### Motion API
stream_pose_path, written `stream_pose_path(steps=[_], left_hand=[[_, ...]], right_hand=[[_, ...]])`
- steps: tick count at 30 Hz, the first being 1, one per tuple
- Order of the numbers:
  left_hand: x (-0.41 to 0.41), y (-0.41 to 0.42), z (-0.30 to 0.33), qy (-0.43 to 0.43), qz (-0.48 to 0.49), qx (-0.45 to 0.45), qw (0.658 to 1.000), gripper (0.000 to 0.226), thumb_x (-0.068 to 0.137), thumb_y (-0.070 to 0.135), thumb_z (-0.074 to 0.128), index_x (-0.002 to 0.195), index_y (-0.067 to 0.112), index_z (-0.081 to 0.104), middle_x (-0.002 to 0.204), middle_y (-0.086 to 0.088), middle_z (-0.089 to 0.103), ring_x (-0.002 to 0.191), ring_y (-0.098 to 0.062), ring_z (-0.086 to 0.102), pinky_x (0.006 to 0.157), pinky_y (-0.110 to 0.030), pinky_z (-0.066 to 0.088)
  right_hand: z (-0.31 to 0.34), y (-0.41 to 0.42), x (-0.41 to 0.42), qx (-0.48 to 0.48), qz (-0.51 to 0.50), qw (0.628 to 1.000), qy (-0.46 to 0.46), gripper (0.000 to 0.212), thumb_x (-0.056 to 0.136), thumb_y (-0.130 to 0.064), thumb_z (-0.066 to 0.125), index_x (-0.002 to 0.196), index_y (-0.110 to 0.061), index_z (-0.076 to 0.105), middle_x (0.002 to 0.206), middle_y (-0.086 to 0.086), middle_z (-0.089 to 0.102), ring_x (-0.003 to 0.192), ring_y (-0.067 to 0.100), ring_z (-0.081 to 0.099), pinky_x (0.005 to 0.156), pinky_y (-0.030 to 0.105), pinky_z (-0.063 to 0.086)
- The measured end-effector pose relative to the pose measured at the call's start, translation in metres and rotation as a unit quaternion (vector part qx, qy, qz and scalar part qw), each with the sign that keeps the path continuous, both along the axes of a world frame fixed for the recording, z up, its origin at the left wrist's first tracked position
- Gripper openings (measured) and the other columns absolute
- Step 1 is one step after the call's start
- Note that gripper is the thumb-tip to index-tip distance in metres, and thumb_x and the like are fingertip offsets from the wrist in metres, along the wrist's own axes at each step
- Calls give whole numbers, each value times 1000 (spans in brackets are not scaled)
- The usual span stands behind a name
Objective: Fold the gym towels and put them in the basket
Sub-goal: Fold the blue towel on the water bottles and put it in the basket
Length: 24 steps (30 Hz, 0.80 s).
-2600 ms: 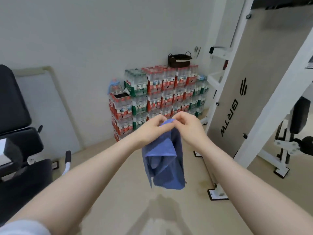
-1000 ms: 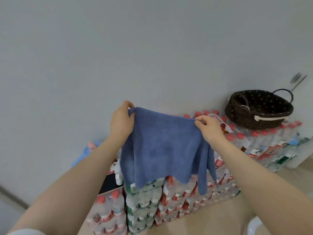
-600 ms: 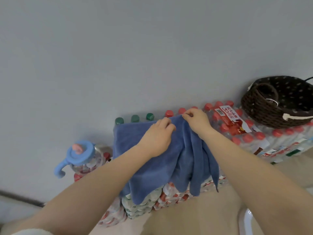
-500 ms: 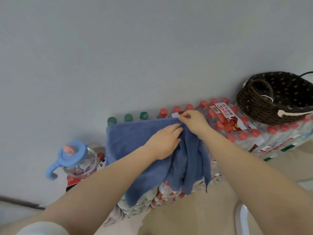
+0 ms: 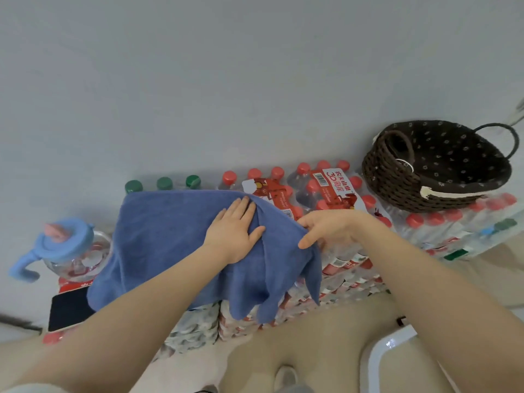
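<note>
Across bottle packs (image 5: 337,191), towel (image 5: 170,236) lengthwise.

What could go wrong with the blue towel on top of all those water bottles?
The blue towel lies on bumpy bottle caps with a lot of it hanging over the front edge, so it might slide off when folded. Only the left hand presses it flat; the right hand is at its edge, grip unclear. The blue-lidded jug beside it could get bumped. The basket sits off to the right, so a loose fold may come undone on the way over.
</note>
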<state>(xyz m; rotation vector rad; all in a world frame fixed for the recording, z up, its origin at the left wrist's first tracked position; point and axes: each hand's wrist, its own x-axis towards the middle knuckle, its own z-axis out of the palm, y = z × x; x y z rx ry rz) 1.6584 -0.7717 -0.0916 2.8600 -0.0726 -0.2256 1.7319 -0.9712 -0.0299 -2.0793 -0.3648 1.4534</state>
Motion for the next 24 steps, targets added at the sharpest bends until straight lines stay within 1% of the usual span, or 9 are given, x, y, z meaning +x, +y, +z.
stream_pose_path(steps=[2,5,8,9,12,17,20,22,24], left_hand=[[4,-4,2,4,12,19,1000,63,97,47,22,148,17,0,158,0,-1,146,-18,-3,118,-35,5],[17,-10,3,14,53,21,998,63,97,48,21,148,18,0,158,0,-3,146,-19,-5,119,-35,3],[29,-22,3,16,84,34,996,63,97,49,19,148,20,-2,158,0,-4,146,-20,-4,119,-37,1],[33,-26,4,14,95,41,994,63,97,50,18,148,21,-2,158,0,-3,146,-20,-4,119,-37,0],[44,-29,3,11,135,51,989,62,96,51,17,148,22,-2,158,-1,-2,146,-19,-4,118,-37,-1],[55,-28,0,6,213,31,977,64,95,52,19,148,22,1,158,-2,-5,146,-19,-5,118,-35,0],[55,-29,0,-12,228,-16,973,65,96,48,24,149,16,3,158,-3,-5,146,-18,-5,118,-32,0],[52,-24,5,-39,229,-78,970,60,99,39,27,148,11,7,158,-3,0,146,-16,-1,118,-28,2],[44,-12,11,-76,245,-68,964,51,100,25,29,147,10,17,157,-5,11,145,-18,9,116,-28,9]], right_hand=[[7,-15,14,-29,5,999,-18,19,87,-7,57,106,-7,60,109,11,66,101,29,62,83,37,52],[18,-33,45,-58,-42,979,-189,20,86,-14,58,100,0,62,102,17,63,103,33,59,85,40,47],[28,-38,76,-129,13,916,-379,20,85,-17,61,86,2,63,84,15,59,86,29,54,68,31,39],[28,-36,84,-152,32,890,-429,17,85,-16,60,88,1,64,85,14,59,85,28,54,67,30,38],[27,-26,108,-196,22,830,-523,22,86,-4,51,103,-6,65,109,16,63,99,32,59,75,31,44],[23,-10,122,-192,69,716,-667,28,90,1,38,109,-4,57,117,15,51,110,32,49,86,35,39],[1,-1,112,-188,112,727,-650,29,89,-2,39,114,-7,53,124,12,47,117,30,39,97,35,31],[-10,15,101,-107,137,752,-636,27,89,-7,43,113,-10,54,126,9,47,118,30,39,98,34,29],[-14,43,84,9,151,784,-602,27,92,-16,44,116,-13,55,126,6,48,118,27,41,99,34,30]])
